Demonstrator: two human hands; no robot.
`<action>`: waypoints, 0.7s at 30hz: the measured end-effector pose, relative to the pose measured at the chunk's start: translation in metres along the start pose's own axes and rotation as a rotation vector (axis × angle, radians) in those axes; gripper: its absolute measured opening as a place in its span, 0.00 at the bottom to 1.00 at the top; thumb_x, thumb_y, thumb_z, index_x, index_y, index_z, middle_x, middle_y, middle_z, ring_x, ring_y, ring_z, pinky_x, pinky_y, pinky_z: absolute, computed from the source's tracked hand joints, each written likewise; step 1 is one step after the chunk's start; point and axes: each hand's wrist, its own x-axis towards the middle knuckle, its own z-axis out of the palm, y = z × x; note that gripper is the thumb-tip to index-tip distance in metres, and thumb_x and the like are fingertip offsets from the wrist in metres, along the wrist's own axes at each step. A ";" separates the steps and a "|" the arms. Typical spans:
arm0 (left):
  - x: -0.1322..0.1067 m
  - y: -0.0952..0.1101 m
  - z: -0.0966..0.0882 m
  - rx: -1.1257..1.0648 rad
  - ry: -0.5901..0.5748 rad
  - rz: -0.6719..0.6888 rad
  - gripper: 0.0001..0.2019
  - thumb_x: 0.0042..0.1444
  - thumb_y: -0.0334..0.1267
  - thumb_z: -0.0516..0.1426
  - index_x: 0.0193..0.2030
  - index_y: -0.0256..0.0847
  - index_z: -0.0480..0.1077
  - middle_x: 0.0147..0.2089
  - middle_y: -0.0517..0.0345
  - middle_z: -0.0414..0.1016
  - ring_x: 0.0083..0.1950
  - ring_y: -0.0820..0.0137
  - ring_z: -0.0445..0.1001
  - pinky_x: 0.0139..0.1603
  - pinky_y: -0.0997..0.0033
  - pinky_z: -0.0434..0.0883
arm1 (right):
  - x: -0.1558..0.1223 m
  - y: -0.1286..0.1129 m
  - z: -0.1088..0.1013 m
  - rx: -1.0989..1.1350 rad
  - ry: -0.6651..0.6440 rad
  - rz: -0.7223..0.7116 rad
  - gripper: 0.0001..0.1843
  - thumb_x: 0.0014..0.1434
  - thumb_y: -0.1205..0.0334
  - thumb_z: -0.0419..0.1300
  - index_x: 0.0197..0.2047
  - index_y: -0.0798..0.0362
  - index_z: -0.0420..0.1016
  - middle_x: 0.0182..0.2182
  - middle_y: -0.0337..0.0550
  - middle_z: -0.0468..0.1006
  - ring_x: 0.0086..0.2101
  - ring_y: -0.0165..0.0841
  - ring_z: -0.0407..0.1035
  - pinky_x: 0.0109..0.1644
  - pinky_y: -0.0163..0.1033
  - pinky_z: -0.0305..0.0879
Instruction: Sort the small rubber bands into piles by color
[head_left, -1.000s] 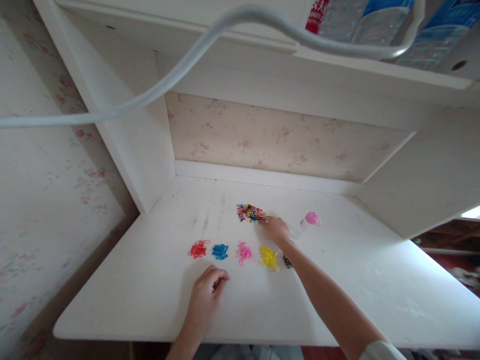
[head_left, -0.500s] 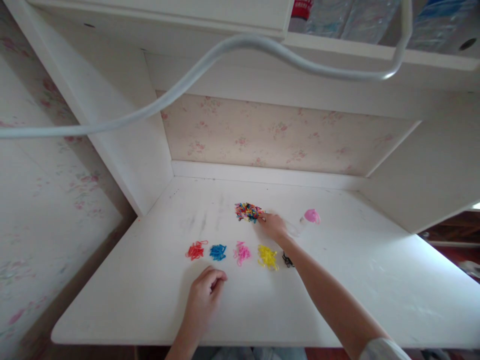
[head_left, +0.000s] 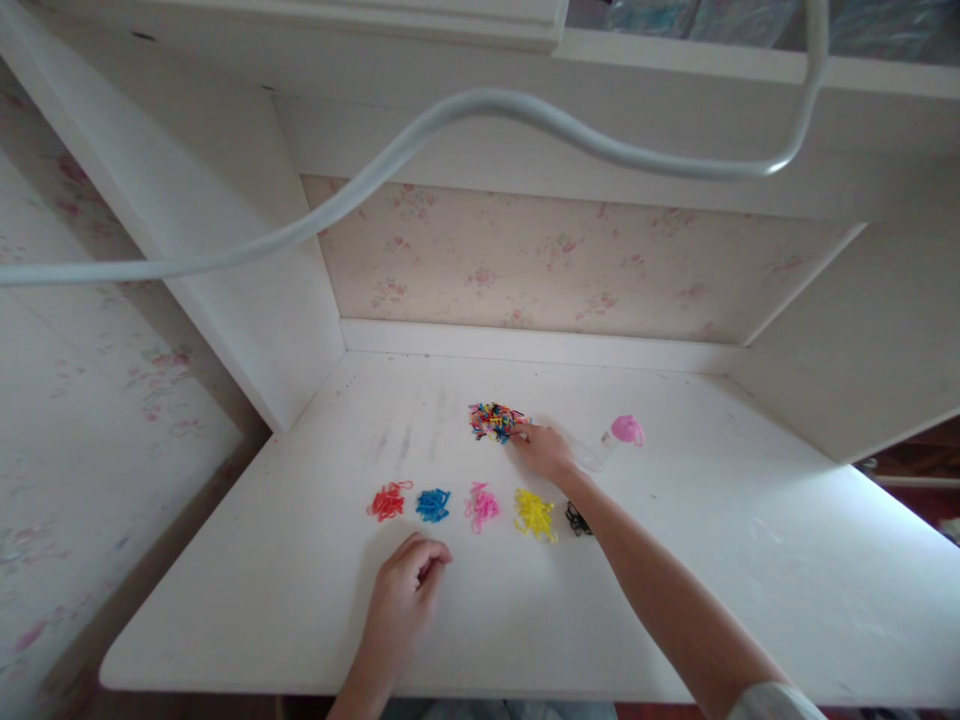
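Note:
A mixed-colour pile of small rubber bands (head_left: 493, 421) lies toward the back of the white table. My right hand (head_left: 543, 450) reaches to the pile's right edge, its fingers pinched there; whether a band is between them is too small to see. Nearer me runs a row of sorted bands: red (head_left: 388, 501), blue (head_left: 433, 505), pink (head_left: 482, 507), yellow (head_left: 535, 514) and black (head_left: 577, 519), the black ones partly behind my right forearm. My left hand (head_left: 409, 580) rests curled and closed on the table, just in front of the blue bands, with nothing visible in it.
A clear container with a pink lid (head_left: 628, 430) lies right of my right hand, partly hidden by it. A white cable (head_left: 480, 103) crosses the upper view. White side panels (head_left: 247, 300) and a shelf with plastic-wrapped things (head_left: 742, 20) enclose the table (head_left: 262, 600).
The view has tipped slightly downward. My right hand stays at the mixed pile with its fingers shifted a little; my left hand holds its place.

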 end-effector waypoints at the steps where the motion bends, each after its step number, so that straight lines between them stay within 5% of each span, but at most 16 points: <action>1: 0.000 0.000 0.000 0.006 -0.001 -0.002 0.08 0.55 0.30 0.50 0.30 0.41 0.70 0.30 0.59 0.71 0.29 0.72 0.68 0.31 0.76 0.64 | -0.001 0.000 0.000 0.004 0.005 -0.001 0.20 0.64 0.52 0.45 0.52 0.43 0.71 0.44 0.45 0.77 0.43 0.37 0.70 0.44 0.37 0.61; 11: -0.001 0.001 0.000 0.023 -0.027 0.015 0.09 0.56 0.32 0.50 0.30 0.41 0.70 0.31 0.58 0.72 0.31 0.71 0.70 0.32 0.75 0.66 | -0.030 0.012 -0.013 0.091 0.095 0.006 0.22 0.63 0.51 0.44 0.44 0.49 0.76 0.38 0.46 0.79 0.38 0.35 0.71 0.37 0.33 0.59; 21: -0.006 0.004 0.003 0.071 -0.050 0.055 0.08 0.56 0.31 0.50 0.31 0.42 0.70 0.31 0.58 0.71 0.32 0.71 0.70 0.32 0.75 0.66 | -0.129 0.050 -0.010 0.300 0.218 0.028 0.21 0.61 0.49 0.45 0.41 0.47 0.76 0.23 0.35 0.77 0.24 0.28 0.70 0.28 0.30 0.58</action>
